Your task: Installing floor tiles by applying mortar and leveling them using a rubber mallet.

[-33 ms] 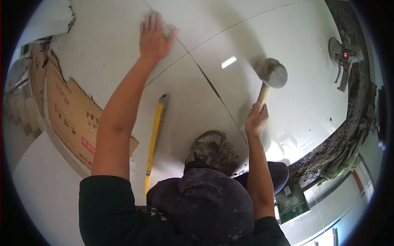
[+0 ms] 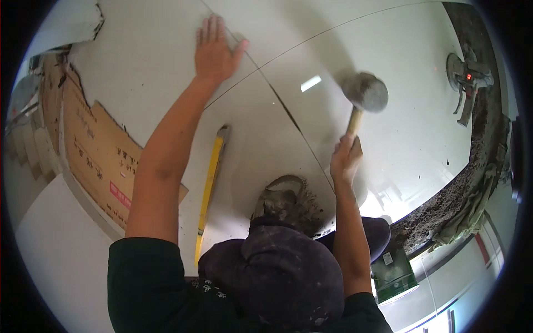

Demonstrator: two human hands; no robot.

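Observation:
My left hand (image 2: 215, 55) lies flat on a pale glossy floor tile, fingers stretched out, with the thumb beside a joint line. In my right hand (image 2: 347, 159) is the light wooden handle of a rubber mallet (image 2: 366, 92). Its thick grey head is over the large tile (image 2: 411, 133) at the right; I cannot tell whether it touches. A dark, wider gap (image 2: 284, 106) runs along the joint between my hands. Near my left forearm lies a yellow spirit level (image 2: 210, 188) on the tile.
Flattened cardboard (image 2: 105, 158) lies at the left. A suction-cup tool with a small red display (image 2: 469, 77) stands at the far right edge, by dark loose mortar (image 2: 433, 227). A mortar-smeared shoe (image 2: 277, 200) is close in front of me. A green bucket (image 2: 395, 277) stands lower right.
My left hand sits slightly farther right against the tiles. The mallet head and my right hand have shifted very slightly up and left.

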